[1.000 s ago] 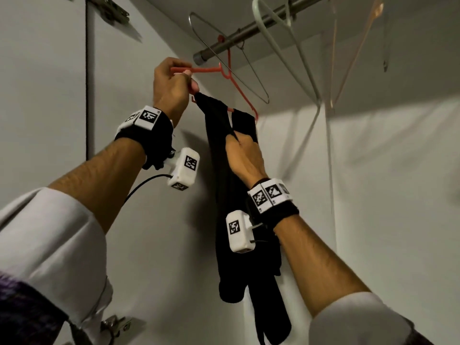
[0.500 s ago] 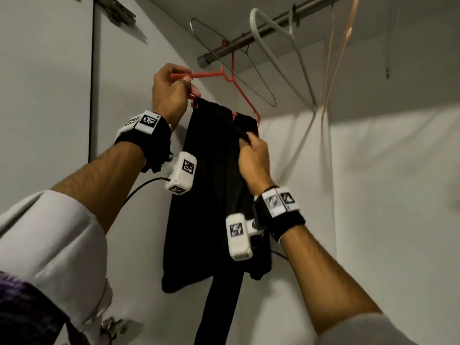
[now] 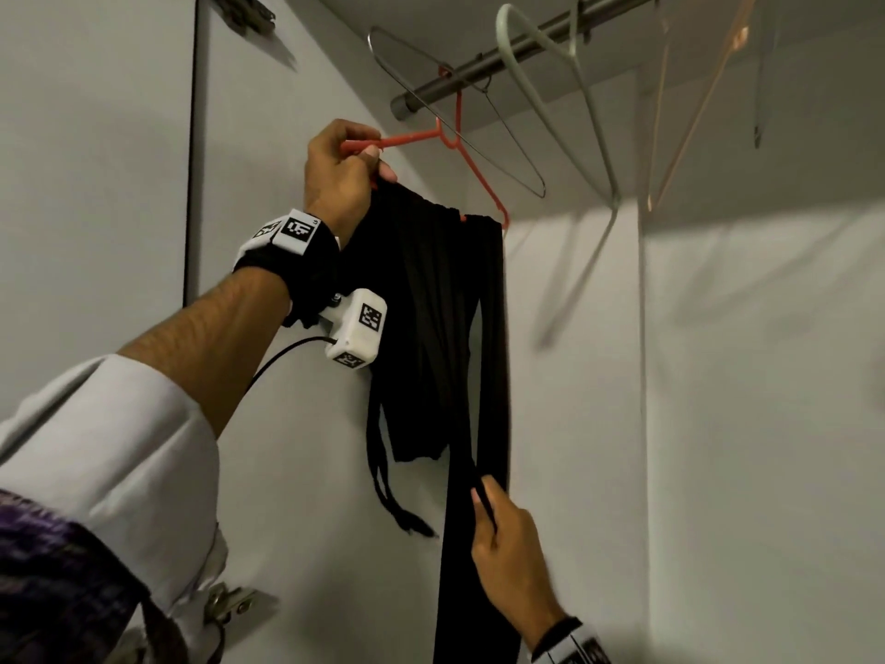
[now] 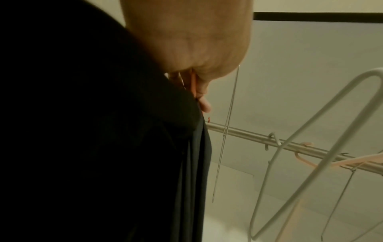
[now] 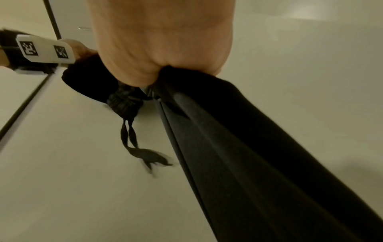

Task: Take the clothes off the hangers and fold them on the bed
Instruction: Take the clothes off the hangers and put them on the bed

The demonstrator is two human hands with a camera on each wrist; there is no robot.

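Nearest the head camera, the right hand [image 3: 510, 553] was low in the wardrobe, its fingers curled tight round one long strip of the black garment [image 3: 440, 328]. In the right wrist view the same hand [image 5: 163, 44] was clenched on the cloth [image 5: 259, 163], which ran away from the fist as a taut, narrow band. A pair of thin black drawstrings [image 3: 388, 476] dangled beside it, their ends loose against the white side panel [image 3: 287, 519].

Higher and farther off, the garment was draped over the lower bar of the red hanger [image 3: 471, 160]. Its long axis ran straight up and down: the folded top lay at the bar, a shorter bunched part hung on the left, and the long strip dropped from the right end of the bar past the right hand and out of view below.

The left hand [image 3: 340, 177] was raised at the hanger's left end, fingers wrapped round the red arm, with the top of the cloth just beside them. From the left wrist, that hand [image 4: 186, 49] showed above a dark mass of fabric [image 4: 103, 147].

Beyond, the hanger's hook sat on the metal rail [image 3: 517, 55], next to a bare wire hanger [image 3: 503, 136], a white hanger [image 3: 565, 103] and a pale pink hanger [image 3: 694, 103].
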